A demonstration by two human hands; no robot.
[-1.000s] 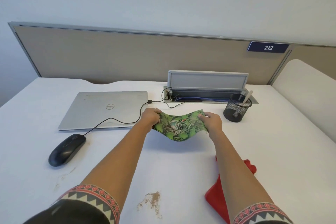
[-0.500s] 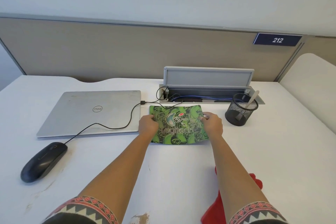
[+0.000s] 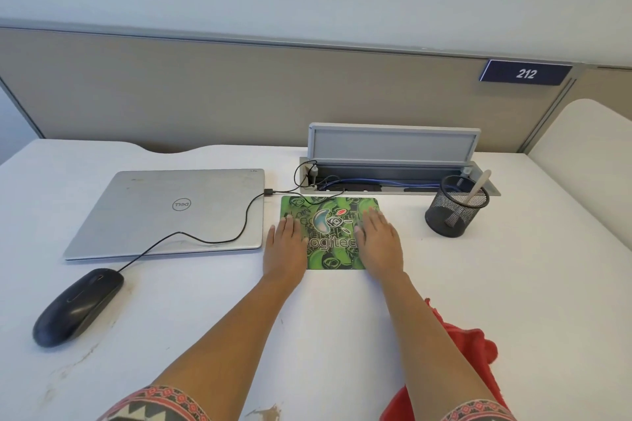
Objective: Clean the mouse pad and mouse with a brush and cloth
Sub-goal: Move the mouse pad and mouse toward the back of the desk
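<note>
A green patterned mouse pad point(image 3: 330, 246) lies flat on the white desk in front of the cable box. My left hand point(image 3: 285, 248) presses flat on its left edge and my right hand point(image 3: 379, 243) presses flat on its right side, fingers straight. A black wired mouse point(image 3: 77, 306) sits at the desk's left front, its cable running over the laptop. A red cloth point(image 3: 472, 349) lies crumpled under my right forearm. A pale brush handle point(image 3: 477, 186) sticks out of the black mesh cup point(image 3: 455, 207) at the right.
A closed silver laptop point(image 3: 171, 212) lies left of the pad. An open grey cable box point(image 3: 393, 164) with wires stands behind it, against the beige partition. Brown dirt smears mark the desk near the front edge point(image 3: 265, 412) and by the mouse.
The pad, held bent in the air a second ago, now lies flat on the desk. Both hands let go of its edges and spread flat on it.
</note>
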